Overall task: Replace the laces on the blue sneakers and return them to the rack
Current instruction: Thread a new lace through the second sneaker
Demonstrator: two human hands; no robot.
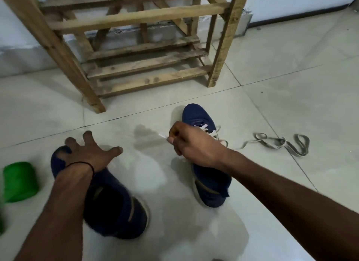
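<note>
Right hand (191,144) pinches white lace (206,128) | rack (136,18) ahead | grey lace (279,142) nearby

The wooden rack (136,18) is cut off by the top edge. The green object (19,181) is cropped at the left edge and too blurred to be identified. The left sneaker (116,212) is blurred, its toe covered by the left hand (91,154). On the right sneaker (198,115), the eyelets are largely hidden behind the right hand (194,146), by which the white lace (204,128) is pinched.

Two navy sneakers (116,208) with tan stripes, a grey-white lace (281,143), green roll (19,181), brown rack (136,47).
</note>
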